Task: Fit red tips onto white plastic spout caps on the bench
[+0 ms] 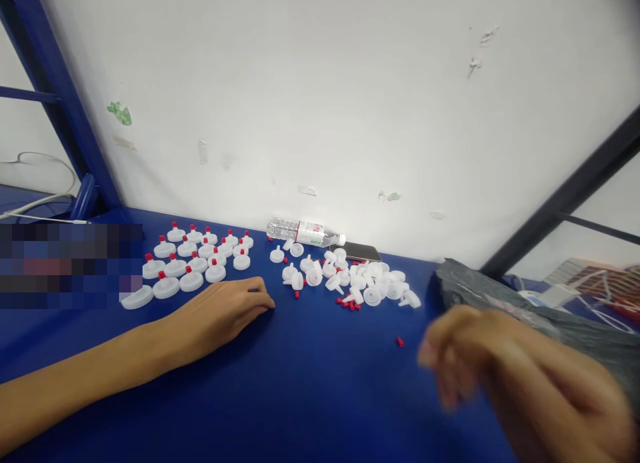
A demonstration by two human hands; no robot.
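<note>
Presently, red-tipped lids (191,280) stand toward the far left corner of the tabletop (320,376); left hand (227,310) curled nearby, right hand (493,343) blurred, grips indeterminable.

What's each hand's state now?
Left hand: loosely curled, nothing visible held; can't tell if empty.
Right hand: curled but blurred; can't tell if holding anything.

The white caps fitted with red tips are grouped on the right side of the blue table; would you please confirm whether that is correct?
Not quite: the head view shows the white caps fitted with red tips grouped on the left side of the blue table.
</note>
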